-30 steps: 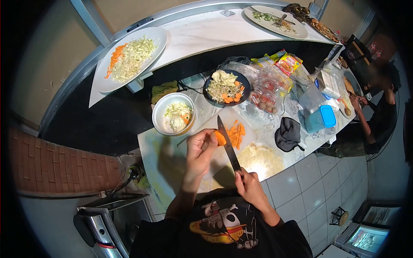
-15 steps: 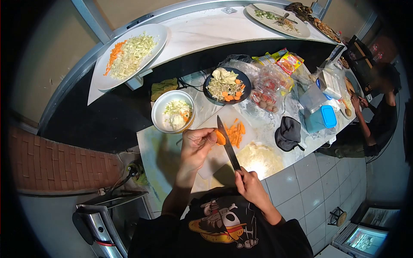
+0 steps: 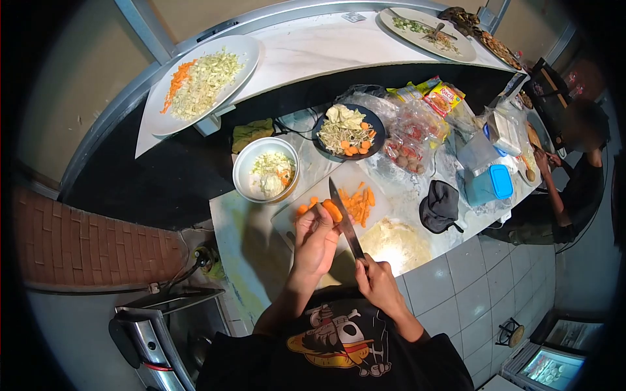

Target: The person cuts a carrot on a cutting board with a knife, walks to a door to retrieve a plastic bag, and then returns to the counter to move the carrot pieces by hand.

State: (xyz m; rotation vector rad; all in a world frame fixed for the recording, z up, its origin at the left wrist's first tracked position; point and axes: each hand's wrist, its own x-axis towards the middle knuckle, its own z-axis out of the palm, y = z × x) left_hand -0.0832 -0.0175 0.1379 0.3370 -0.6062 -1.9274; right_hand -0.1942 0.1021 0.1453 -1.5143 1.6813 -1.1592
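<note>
My left hand pinches an orange carrot piece between thumb and fingers, over the white cutting board. Wrapped round the handle of a long knife, my right hand keeps the dark blade pointing away from me, right beside the carrot piece. Cut carrot strips lie on the board to the right of the blade, and a few more orange pieces lie by my left fingers. Beyond the board stands a white bowl of chopped pale vegetables with some carrot.
A dark plate holds sprouts, carrot slices and a pale leafy piece. Plastic bags, a blue-lidded container and a black cap are at right. Plates of vegetables sit on the raised shelf. Another person works at far right.
My left hand has shifted right and turned, bringing the carrot piece to a new angle. Orange pieces to its left now show on the board. The knife stays nearly in place.
</note>
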